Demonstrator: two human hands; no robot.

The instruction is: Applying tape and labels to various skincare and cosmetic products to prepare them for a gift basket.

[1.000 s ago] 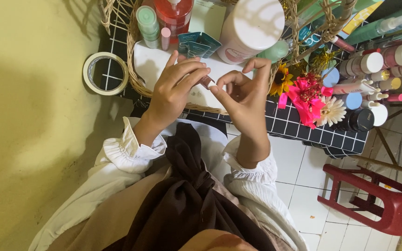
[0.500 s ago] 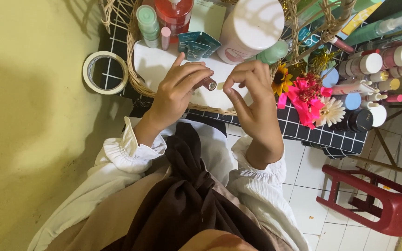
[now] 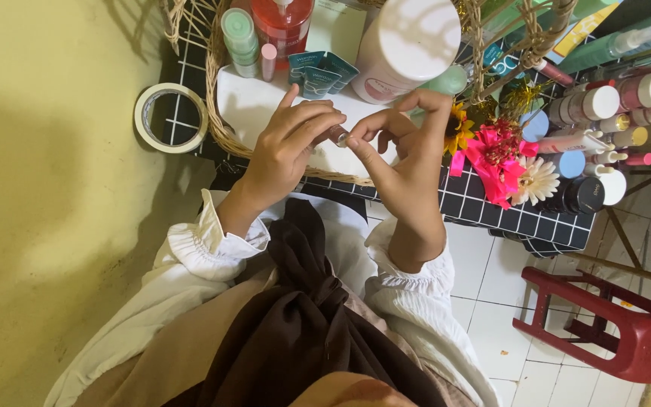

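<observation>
Left hand point(image 3: 284, 151) and right hand point(image 3: 404, 162) meet fingertip to fingertip, both pinching a small tube-like item point(image 3: 340, 137) between them (too small to identify). It sits just above the near rim of the wicker basket point(image 3: 224, 132). Far side: big white jar point(image 3: 404, 45), red pump bottle point(image 3: 284, 26). Left: tape roll point(image 3: 169, 118). Right: pink artificial flowers point(image 3: 495, 158).

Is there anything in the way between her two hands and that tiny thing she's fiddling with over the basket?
Nothing visible. The left hand and right hand both already pinch the small tube-like item at their fingertips, over the white cloth in the wicker basket. The bottles and the big white jar sit behind it, apart.
</observation>
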